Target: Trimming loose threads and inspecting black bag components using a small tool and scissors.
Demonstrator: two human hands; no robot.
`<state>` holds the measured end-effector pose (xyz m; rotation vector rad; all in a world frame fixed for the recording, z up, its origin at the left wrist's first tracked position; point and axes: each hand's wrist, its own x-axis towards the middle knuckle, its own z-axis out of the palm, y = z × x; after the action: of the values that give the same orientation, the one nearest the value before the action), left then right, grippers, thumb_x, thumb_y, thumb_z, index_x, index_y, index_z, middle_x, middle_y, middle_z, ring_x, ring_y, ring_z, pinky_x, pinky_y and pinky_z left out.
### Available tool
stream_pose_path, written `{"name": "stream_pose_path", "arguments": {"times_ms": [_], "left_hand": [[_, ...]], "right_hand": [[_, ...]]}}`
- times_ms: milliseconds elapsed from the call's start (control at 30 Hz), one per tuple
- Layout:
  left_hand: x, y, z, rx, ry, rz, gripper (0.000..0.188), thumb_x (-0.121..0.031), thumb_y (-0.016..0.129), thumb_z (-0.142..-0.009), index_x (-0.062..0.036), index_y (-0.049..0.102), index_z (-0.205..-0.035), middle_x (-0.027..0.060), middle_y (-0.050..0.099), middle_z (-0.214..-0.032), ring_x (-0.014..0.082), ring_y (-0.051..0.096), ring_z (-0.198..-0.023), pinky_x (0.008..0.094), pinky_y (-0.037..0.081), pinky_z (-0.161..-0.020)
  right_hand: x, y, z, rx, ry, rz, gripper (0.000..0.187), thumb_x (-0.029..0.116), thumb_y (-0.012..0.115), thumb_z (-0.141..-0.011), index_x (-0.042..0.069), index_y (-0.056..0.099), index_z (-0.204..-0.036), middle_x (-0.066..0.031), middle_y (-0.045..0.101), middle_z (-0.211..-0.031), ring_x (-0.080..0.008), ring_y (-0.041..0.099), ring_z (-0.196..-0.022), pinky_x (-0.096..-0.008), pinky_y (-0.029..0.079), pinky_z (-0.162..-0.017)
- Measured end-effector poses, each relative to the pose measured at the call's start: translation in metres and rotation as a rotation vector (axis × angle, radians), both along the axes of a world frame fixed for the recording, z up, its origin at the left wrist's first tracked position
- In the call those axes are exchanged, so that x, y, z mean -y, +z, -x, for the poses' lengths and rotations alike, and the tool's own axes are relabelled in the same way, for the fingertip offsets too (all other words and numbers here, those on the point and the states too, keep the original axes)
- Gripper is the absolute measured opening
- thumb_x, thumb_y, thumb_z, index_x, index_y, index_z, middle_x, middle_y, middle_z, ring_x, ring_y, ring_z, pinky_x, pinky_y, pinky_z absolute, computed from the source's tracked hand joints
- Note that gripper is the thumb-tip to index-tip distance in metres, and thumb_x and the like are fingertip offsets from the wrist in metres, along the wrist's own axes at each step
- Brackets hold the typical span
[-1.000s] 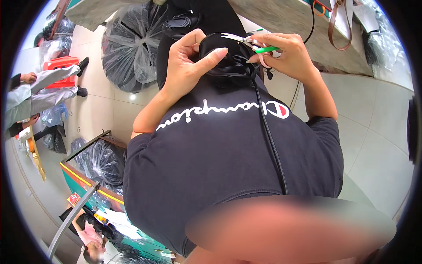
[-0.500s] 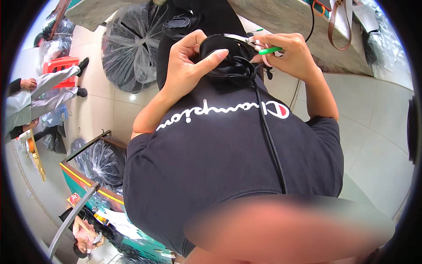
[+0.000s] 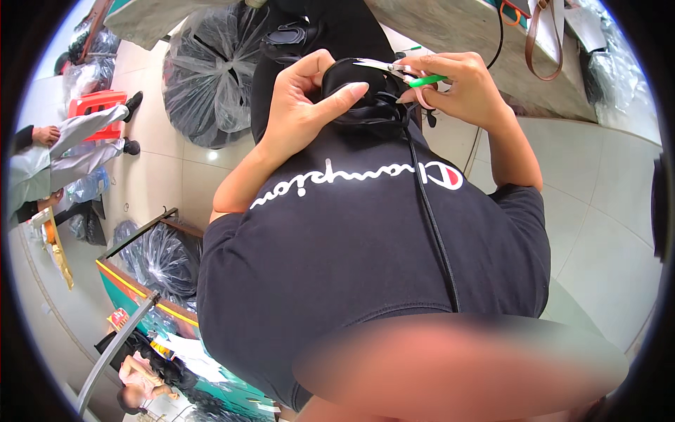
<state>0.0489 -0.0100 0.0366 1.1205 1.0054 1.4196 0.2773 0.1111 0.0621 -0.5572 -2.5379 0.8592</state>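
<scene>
Tiled floor (image 3: 605, 211) | left hand (image 3: 299, 116) grips black piece (image 3: 351, 88) | right hand (image 3: 457, 88) holds scissors (image 3: 397, 70)

A garment workshop: plastic-wrapped bundles (image 3: 211, 77) on tiled floor (image 3: 605, 211), straps on worktable (image 3: 457, 28).

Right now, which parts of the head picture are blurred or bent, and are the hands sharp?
Head view: a smeared blur covers the lower middle; fisheye bends the floor tiles near the dark rim; the left hand, right hand and green-handled scissors look sharp, in even daylight.
</scene>
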Motion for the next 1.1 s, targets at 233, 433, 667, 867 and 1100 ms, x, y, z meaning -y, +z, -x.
{"name": "stream_pose_path", "arguments": {"times_ms": [233, 433, 667, 867, 1100], "left_hand": [[0.000, 0.001, 0.000, 0.001, -0.008, -0.007, 0.032, -0.010, 0.075, -0.084, -0.0086, 0.046, -0.072, -0.0082, 0.046, -0.065, -0.0014, 0.042, -0.060, 0.0165, 0.034, -0.052], [0.000, -0.001, 0.002, -0.002, -0.022, 0.001, 0.031, -0.010, 0.075, -0.084, -0.0086, 0.047, -0.072, -0.0083, 0.046, -0.065, -0.0014, 0.042, -0.060, 0.0166, 0.034, -0.053], [0.000, -0.001, 0.002, 0.035, -0.010, 0.002, 0.029, -0.009, 0.075, -0.085, -0.0085, 0.048, -0.073, -0.0081, 0.048, -0.066, -0.0015, 0.043, -0.061, 0.0162, 0.034, -0.053], [0.000, 0.002, 0.002, 0.014, -0.031, 0.003, 0.029, -0.012, 0.075, -0.084, -0.0085, 0.048, -0.074, -0.0075, 0.049, -0.066, -0.0012, 0.044, -0.061, 0.0165, 0.035, -0.054], [0.003, 0.003, 0.003, -0.019, -0.066, 0.008, 0.030, -0.014, 0.076, -0.084, -0.0084, 0.049, -0.074, -0.0065, 0.051, -0.067, -0.0005, 0.045, -0.062, 0.0168, 0.036, -0.055]], "right_hand": [[-0.001, 0.004, -0.001, 0.024, 0.012, 0.037, 0.040, -0.007, 0.064, -0.068, 0.002, 0.070, -0.107, -0.0116, 0.072, -0.086, -0.0200, 0.072, -0.077, -0.0266, 0.055, -0.070], [-0.001, 0.006, -0.001, 0.004, 0.012, 0.106, 0.041, -0.008, 0.064, -0.067, 0.001, 0.070, -0.106, -0.0100, 0.070, -0.081, -0.0189, 0.072, -0.074, -0.0244, 0.055, -0.067], [-0.004, 0.005, -0.003, -0.026, 0.053, 0.108, 0.039, -0.008, 0.063, -0.068, -0.002, 0.069, -0.105, -0.0097, 0.070, -0.079, -0.0182, 0.074, -0.073, -0.0226, 0.054, -0.066], [0.000, 0.007, 0.002, -0.030, 0.070, 0.123, 0.037, -0.007, 0.061, -0.069, -0.002, 0.069, -0.105, -0.0101, 0.070, -0.077, -0.0186, 0.073, -0.072, -0.0228, 0.054, -0.066], [0.000, 0.009, 0.008, -0.009, 0.094, 0.091, 0.042, -0.006, 0.061, -0.064, -0.002, 0.069, -0.105, -0.0104, 0.072, -0.077, -0.0177, 0.071, -0.068, -0.0256, 0.054, -0.071]]}}
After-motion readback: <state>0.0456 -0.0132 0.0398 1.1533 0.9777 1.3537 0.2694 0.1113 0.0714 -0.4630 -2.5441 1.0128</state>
